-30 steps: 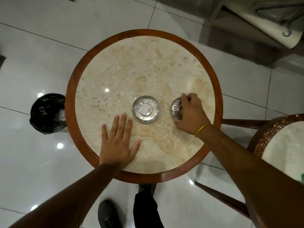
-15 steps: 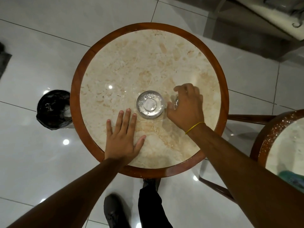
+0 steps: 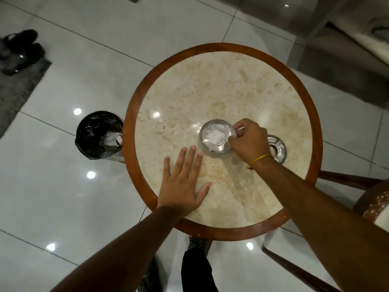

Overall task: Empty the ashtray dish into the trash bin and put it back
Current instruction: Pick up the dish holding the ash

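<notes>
A round metal ashtray dish [image 3: 214, 138] holding white ash sits on the marble table [image 3: 221, 91], slightly tilted. My right hand [image 3: 249, 142] pinches its right rim between thumb and fingers. Behind that hand lies the metal ashtray lid [image 3: 277, 150] with a centre hole, set down near the table's right edge. My left hand [image 3: 185, 180] rests flat on the tabletop, fingers spread, just left of and below the dish. The trash bin [image 3: 99, 137], lined with a black bag, stands on the floor against the table's left edge.
The table has a raised brown wooden rim [image 3: 134, 106]. A second round table [image 3: 376, 205] and chair legs stand at the right. A dark mat with black shoes [image 3: 20, 49] lies on the tiled floor at the far left.
My right hand has let go of the lid, left it at the right, and taken hold of the dish's rim. The view has swung left. The left hand stays flat.
</notes>
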Demonstrator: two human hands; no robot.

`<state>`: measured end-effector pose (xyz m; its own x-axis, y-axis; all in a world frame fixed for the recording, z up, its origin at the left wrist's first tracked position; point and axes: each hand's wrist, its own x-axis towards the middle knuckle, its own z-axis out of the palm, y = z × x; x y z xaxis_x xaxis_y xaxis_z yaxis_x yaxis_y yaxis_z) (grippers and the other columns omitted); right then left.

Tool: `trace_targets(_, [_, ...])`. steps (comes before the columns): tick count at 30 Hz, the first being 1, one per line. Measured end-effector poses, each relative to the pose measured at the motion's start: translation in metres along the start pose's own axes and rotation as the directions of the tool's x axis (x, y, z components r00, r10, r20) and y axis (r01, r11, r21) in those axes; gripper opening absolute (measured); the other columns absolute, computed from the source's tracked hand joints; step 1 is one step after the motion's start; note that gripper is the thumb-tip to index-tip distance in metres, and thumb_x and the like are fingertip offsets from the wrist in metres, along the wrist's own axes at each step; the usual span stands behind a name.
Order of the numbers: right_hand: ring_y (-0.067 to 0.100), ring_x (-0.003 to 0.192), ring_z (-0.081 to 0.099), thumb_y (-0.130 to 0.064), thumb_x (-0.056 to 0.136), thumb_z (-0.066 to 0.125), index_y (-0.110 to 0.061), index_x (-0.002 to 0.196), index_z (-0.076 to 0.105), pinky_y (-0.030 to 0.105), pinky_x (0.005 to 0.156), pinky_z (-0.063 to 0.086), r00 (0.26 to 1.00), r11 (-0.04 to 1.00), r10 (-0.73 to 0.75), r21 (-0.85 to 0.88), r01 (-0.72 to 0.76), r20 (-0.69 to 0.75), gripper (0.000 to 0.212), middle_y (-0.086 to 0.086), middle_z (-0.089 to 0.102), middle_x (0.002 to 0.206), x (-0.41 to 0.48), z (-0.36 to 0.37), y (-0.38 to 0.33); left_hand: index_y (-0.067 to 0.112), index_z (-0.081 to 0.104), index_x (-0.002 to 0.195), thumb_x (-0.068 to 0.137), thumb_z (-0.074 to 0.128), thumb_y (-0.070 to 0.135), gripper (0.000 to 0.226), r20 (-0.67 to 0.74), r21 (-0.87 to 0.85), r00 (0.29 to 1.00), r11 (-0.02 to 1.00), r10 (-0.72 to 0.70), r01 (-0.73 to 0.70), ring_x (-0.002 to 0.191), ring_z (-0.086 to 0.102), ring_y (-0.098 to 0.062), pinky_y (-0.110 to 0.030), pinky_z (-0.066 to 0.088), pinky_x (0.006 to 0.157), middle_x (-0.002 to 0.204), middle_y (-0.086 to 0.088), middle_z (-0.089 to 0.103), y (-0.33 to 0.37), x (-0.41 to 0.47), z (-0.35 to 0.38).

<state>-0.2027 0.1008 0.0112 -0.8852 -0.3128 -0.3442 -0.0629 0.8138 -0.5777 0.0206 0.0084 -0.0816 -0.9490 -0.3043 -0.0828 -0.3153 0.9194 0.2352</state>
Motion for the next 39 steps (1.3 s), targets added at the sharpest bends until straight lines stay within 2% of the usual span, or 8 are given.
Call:
trace_targets(4, [0.017, 0.072, 0.066, -0.011, 0.074, 0.071, -0.02, 0.103, 0.068, 0.033, 0.072, 0.058, 0.993, 0.993, -0.114, 0.016, 0.114, 0.032, 0.03, -0.013, 0.064, 0.068, 0.006, -0.003, -0.029, 0.017, 0.014, 0.176, 0.108, 0.027, 0.071, 0.088, 0.012, -0.015, 1.0, 1.0, -0.004, 0.004, 0.171, 0.002, -0.031, -0.068, 0.011, 0.133, 0.185, -0.009, 0.004, -0.001, -0.001, -0.001])
trace_targets(9, [0.032, 0.076, 0.073, -0.006, 0.076, 0.072, -0.013, 0.111, 0.071, 0.051, 0.076, 0.062, 0.967, 0.975, -0.218, 0.069, 0.21, 0.133, 0.036, 0.006, 0.073, 0.09, 0.016, 0.017, -0.08, 0.018, 0.018, 0.176, 0.108, 0.03, 0.071, 0.087, 0.003, -0.049, 1.0, 0.999, -0.002, 0.002, 0.171, 0.002, -0.029, -0.067, 0.008, 0.133, 0.185, -0.007, 0.004, 0.0, -0.001, 0.003])
trace_targets(14, [0.031, 0.073, 0.073, -0.005, 0.074, 0.07, -0.008, 0.093, 0.075, 0.051, 0.07, 0.063, 0.92, 0.942, -0.336, 0.074, 0.328, 0.201, 0.02, 0.009, 0.074, 0.088, 0.025, 0.065, -0.142, 0.017, 0.014, 0.176, 0.106, 0.036, 0.07, 0.09, 0.015, -0.08, 1.0, 0.997, 0.0, 0.002, 0.171, -0.002, -0.029, -0.066, 0.002, 0.134, 0.185, -0.01, 0.005, -0.001, -0.001, 0.006])
trace_targets(19, [0.024, 0.056, 0.072, -0.002, 0.074, 0.067, -0.011, 0.085, 0.072, 0.044, 0.054, 0.064, 0.856, 0.904, -0.424, 0.087, 0.418, 0.294, 0.015, 0.006, 0.072, 0.079, 0.023, 0.125, -0.197, 0.019, 0.011, 0.175, 0.109, 0.031, 0.069, 0.085, -0.002, -0.127, 1.0, 0.992, 0.01, -0.01, 0.171, -0.01, -0.029, -0.058, -0.016, 0.133, 0.185, -0.007, -0.001, -0.002, 0.0, 0.005])
trace_targets(25, [0.031, 0.066, 0.073, -0.009, 0.075, 0.065, -0.009, 0.087, 0.071, 0.048, 0.061, 0.064, 0.764, 0.833, -0.523, 0.039, 0.551, 0.377, 0.013, 0.011, 0.073, 0.077, 0.013, 0.198, -0.244, 0.017, 0.01, 0.174, 0.109, 0.036, 0.065, 0.086, 0.01, -0.139, 1.0, 0.99, 0.009, -0.008, 0.17, -0.01, -0.029, -0.057, -0.023, 0.13, 0.184, -0.007, -0.002, -0.002, -0.002, 0.001])
trace_targets(28, [0.032, 0.074, 0.072, -0.013, 0.078, 0.065, -0.011, 0.093, 0.071, 0.047, 0.069, 0.063, 0.705, 0.762, -0.585, -0.027, 0.647, 0.401, 0.017, 0.009, 0.073, 0.085, 0.007, 0.226, -0.255, 0.016, 0.017, 0.174, 0.109, 0.04, 0.065, 0.085, 0.002, -0.123, 1.0, 0.992, 0.0, 0.0, 0.17, -0.002, -0.029, -0.057, -0.022, 0.131, 0.183, -0.007, 0.009, -0.004, -0.004, -0.002])
trace_targets(32, [0.033, 0.091, 0.066, -0.017, 0.086, 0.062, -0.008, 0.1, 0.067, 0.043, 0.08, 0.056, 0.566, 0.574, -0.692, -0.133, 0.808, 0.448, 0.018, 0.013, 0.071, 0.096, 0.005, 0.253, -0.26, 0.016, 0.021, 0.173, 0.109, 0.041, 0.065, 0.083, 0.027, -0.113, 1.0, 0.994, 0.016, -0.013, 0.17, 0.004, -0.029, -0.059, -0.012, 0.132, 0.183, -0.008, 0.012, -0.008, -0.004, -0.005])
trace_targets(39, [0.039, 0.092, 0.06, -0.016, 0.09, 0.061, -0.004, 0.105, 0.057, 0.04, 0.079, 0.042, 0.392, 0.305, -0.725, -0.248, 0.92, 0.566, 0.02, 0.019, 0.06, 0.108, 0.004, 0.286, -0.26, 0.015, 0.025, 0.173, 0.107, 0.038, 0.068, 0.085, 0.022, 0.0, 1.0, 1.0, -0.008, 0.008, 0.169, 0.008, -0.032, -0.059, -0.004, 0.133, 0.183, -0.009, 0.016, -0.007, -0.005, -0.003])
